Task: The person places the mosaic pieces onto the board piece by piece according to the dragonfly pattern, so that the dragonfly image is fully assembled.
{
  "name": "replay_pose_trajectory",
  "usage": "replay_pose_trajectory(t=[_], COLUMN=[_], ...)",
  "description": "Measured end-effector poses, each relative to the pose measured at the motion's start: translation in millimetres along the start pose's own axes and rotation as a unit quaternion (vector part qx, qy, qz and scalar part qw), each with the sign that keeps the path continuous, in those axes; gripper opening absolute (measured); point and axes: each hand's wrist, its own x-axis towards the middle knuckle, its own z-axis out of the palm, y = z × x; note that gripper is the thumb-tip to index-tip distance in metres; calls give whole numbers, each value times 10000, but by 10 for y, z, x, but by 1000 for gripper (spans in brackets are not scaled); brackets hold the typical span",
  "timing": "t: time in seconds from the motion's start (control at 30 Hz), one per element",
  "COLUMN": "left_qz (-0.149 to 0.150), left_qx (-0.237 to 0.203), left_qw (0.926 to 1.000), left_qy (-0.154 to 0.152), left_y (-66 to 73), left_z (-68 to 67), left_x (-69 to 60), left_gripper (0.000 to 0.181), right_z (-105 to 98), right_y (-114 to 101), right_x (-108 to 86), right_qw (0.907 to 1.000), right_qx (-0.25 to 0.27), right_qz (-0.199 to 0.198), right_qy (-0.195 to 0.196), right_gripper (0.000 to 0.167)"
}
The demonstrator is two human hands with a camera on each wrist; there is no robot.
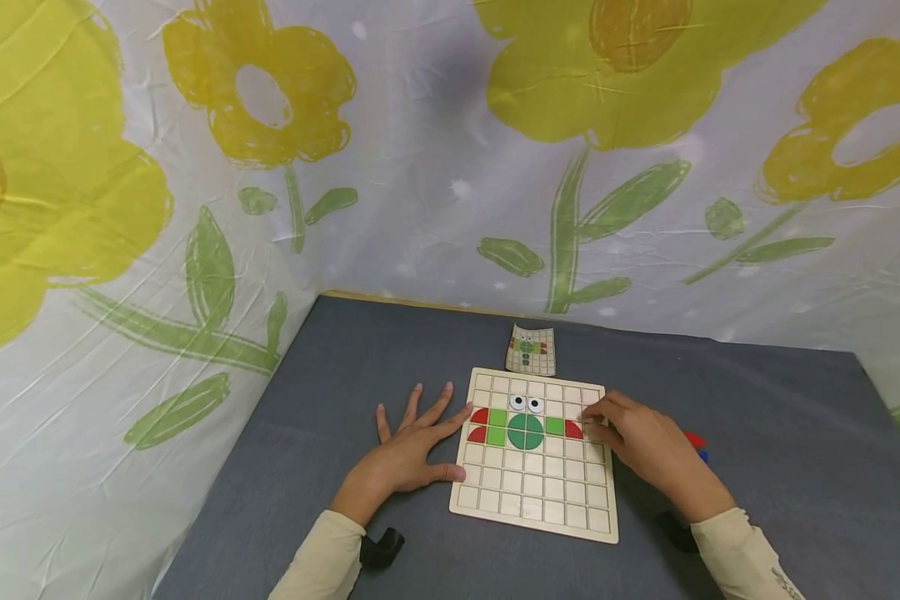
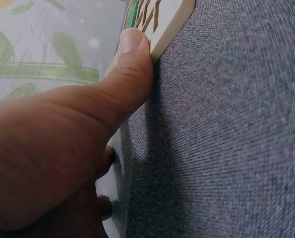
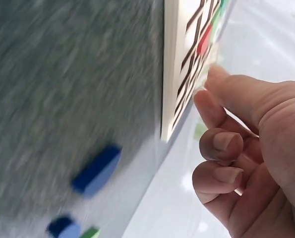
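Note:
A square wooden grid board (image 1: 532, 508) lies on the table, bearing a dark green circle (image 1: 526, 432) of quarter pieces, two eye pieces (image 1: 526, 404), light green squares (image 1: 497, 427) and red rounded pieces (image 1: 478, 426). My left hand (image 1: 412, 446) has its fingers spread at the board's left side. Its thumb (image 2: 132, 59) rests on the board's edge. Over the board's right edge is my right hand (image 1: 637, 433), fingers curled, thumb and index tips close together beside a red piece (image 1: 573, 429). Between those tips no piece can be seen.
A small pattern card (image 1: 531, 354) with a similar figure lies behind the board. Loose pieces lie right of the board, including a red piece (image 1: 694, 439), a blue block (image 3: 97, 171) and a green piece (image 3: 90, 232). Flowered fabric (image 1: 420, 208) hangs behind the table.

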Motion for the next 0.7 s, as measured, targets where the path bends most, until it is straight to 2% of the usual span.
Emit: replay_pose_trajectory(t=[0.13, 0.4, 0.6, 0.7], left_qz=[-21, -1, 7, -12], left_qx=[-12, -30, -40, -15], left_qw=[10000, 10000, 10000, 10000], left_qy=[-2, 26, 5, 6], left_y=[5, 20, 27, 27], left_z=[-5, -18, -19, -16], left_x=[7, 7, 3, -4], left_gripper=[96, 96, 96, 96], right_z=[-58, -305, -464, -499], right_y=[111, 345, 511, 583], right_x=[-74, -243, -432, -509], right_qw=[9998, 9988, 9951, 9948], right_qx=[-142, -95, 75, 51], right_qz=[105, 483, 960, 988], right_qy=[103, 20, -214, -224], right_gripper=[19, 23, 24, 23])
